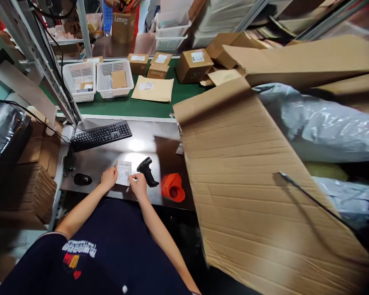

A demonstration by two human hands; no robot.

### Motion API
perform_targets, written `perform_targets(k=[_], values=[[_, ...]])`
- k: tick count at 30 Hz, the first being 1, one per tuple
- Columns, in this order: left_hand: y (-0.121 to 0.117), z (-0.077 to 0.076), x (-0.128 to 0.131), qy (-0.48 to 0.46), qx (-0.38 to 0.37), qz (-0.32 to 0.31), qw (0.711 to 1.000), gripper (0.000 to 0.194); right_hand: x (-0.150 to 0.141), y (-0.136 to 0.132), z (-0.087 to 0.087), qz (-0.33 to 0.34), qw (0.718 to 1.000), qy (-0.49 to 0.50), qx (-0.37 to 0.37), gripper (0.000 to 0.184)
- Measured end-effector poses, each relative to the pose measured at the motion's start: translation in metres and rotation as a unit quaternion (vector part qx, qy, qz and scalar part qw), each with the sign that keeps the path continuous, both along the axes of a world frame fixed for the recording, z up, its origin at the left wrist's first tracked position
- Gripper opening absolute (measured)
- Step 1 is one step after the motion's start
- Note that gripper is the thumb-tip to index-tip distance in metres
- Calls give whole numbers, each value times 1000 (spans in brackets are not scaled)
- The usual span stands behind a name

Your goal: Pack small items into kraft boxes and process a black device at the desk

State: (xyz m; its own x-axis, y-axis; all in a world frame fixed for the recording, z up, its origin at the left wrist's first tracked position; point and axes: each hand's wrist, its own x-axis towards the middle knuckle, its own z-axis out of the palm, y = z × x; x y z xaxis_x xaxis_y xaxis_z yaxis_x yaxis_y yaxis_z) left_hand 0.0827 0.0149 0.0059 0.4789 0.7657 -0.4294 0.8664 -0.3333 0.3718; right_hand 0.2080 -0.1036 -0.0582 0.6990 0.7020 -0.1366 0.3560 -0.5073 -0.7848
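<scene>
A white printed shipping label, with a barcode along its top, lies between my hands over the metal table. A thin brown edge shows at its left side; whether a small parcel is beneath, I cannot make out. My left hand is closed on the label's left edge. At its lower right corner, my right hand pinches it. Just right of that hand lies a black barcode scanner, held by neither hand. An orange tape dispenser-like object sits farther right.
A keyboard and mouse are at the left. Behind, a green surface bears white baskets, small boxes and an envelope. A large cardboard sheet borders the right. A co-worker's hands show beyond.
</scene>
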Motion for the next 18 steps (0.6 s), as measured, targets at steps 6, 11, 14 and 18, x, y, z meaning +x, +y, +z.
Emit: perform_targets(k=[6, 11, 14, 18], values=[[2, 6, 1, 44, 35, -30, 998, 25, 4, 3, 4, 24, 998, -22, -46, 22], [-5, 4, 9, 20, 99, -103, 990, 40, 8, -5, -11, -8, 998, 48, -29, 41], [-9, -7, 19, -42, 108, -206, 972, 53, 1, -7, -26, -9, 989, 142, 26, 54], [0, -20, 27, -81, 116, -245, 959, 60, -5, -5, -40, -8, 988, 148, 46, 62]])
